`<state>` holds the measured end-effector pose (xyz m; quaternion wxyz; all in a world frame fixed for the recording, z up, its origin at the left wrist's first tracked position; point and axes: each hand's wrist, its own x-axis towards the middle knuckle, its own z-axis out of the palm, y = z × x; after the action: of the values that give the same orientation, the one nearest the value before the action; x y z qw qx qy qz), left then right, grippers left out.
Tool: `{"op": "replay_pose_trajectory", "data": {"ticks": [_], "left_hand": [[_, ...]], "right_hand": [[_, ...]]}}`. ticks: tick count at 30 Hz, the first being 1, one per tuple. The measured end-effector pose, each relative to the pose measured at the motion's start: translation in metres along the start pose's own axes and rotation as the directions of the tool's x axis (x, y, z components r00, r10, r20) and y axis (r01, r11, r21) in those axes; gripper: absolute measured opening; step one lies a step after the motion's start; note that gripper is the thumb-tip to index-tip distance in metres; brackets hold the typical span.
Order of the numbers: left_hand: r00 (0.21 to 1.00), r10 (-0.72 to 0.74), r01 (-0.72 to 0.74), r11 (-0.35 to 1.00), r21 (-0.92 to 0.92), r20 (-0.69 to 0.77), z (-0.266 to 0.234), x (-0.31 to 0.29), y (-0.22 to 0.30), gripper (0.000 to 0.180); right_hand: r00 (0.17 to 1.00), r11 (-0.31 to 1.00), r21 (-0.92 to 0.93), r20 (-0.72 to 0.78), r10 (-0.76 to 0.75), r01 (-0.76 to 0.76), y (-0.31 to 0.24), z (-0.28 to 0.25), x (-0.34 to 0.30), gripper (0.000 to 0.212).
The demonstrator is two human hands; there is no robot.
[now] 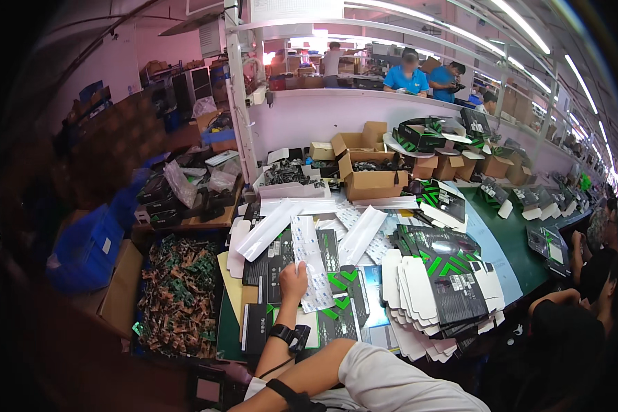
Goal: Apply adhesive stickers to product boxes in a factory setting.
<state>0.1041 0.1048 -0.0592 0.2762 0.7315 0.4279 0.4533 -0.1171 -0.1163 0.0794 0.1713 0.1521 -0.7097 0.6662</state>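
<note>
My left hand [294,280] is closed on the edge of a long white strip with small bluish marks [310,257]. The strip slants over flat black-and-green printed cartons [275,264] on the bench. A black band with a small device [292,336] is on my left wrist. My right forearm [309,376] crosses in front at the lower edge, a black strap near its wrist; the right hand itself is out of the picture. More white strips [271,230] lie beyond my left hand. To its right stands a stack of flat white-edged cartons [419,292].
A bin [178,299] of copper-and-green parts stands left, near a blue crate [89,250]. Open brown boxes [374,182] line the back of the bench. Another person [556,329] sits at the right, and people in blue shirts work beyond the partition.
</note>
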Motion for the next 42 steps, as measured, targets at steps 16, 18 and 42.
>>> {"op": "replay_pose_trajectory", "data": {"ticks": [16, 18, 42], "left_hand": [[0.994, -0.101, 0.099, 0.992, -0.073, -0.027, 0.000, 0.009, 0.001, 0.037], [0.994, -0.101, 0.100, 0.994, -0.045, -0.030, 0.019, 0.019, 0.006, 0.038], [0.778, -0.259, 0.590, 0.615, -0.524, 0.572, -0.077, 0.008, -0.009, 0.028]], "right_hand": [[0.436, 0.551, -0.744, -0.668, -0.603, -0.379, -0.182, 0.007, -0.175, 0.011], [0.446, 0.636, -0.740, -0.656, -0.609, -0.220, -0.218, 0.029, -0.190, 0.011], [0.286, 0.817, -0.434, -0.785, -0.550, 0.381, -0.167, -0.086, -0.226, 0.011]]}}
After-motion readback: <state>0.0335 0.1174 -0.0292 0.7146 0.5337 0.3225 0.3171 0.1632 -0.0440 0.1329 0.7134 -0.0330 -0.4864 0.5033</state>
